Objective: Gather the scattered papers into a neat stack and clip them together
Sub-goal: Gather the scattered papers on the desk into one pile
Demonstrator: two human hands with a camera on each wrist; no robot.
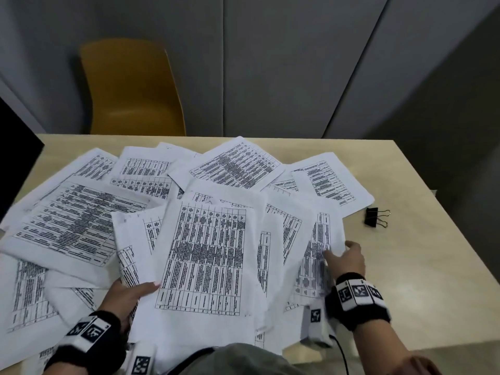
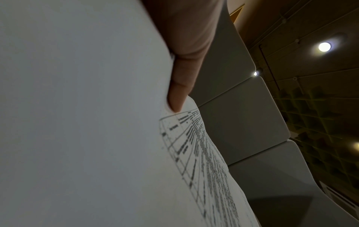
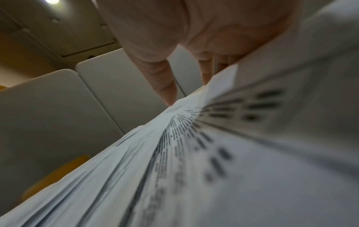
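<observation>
Several white printed sheets (image 1: pixel 205 255) lie scattered and overlapping across the light wooden table (image 1: pixel 422 266). My left hand (image 1: pixel 140 289) grips the near-left edge of the central sheets, thumb on top and fingers underneath. In the left wrist view a finger (image 2: pixel 180 86) lies along a lifted sheet (image 2: pixel 77 122). My right hand (image 1: pixel 341 253) pinches the right edge of the pile, thumb on the print. The right wrist view shows its thumb (image 3: pixel 167 86) on the fanned papers (image 3: pixel 194 169). A black binder clip (image 1: pixel 374 217) lies on bare table, right of the papers and beyond my right hand.
A yellow chair (image 1: pixel 132 87) stands behind the table's far edge, before grey wall panels. A dark screen edge (image 1: pixel 16 163) sits at the far left. A black cable (image 1: pixel 343 358) hangs from my right wrist. Bare table shows on the right side.
</observation>
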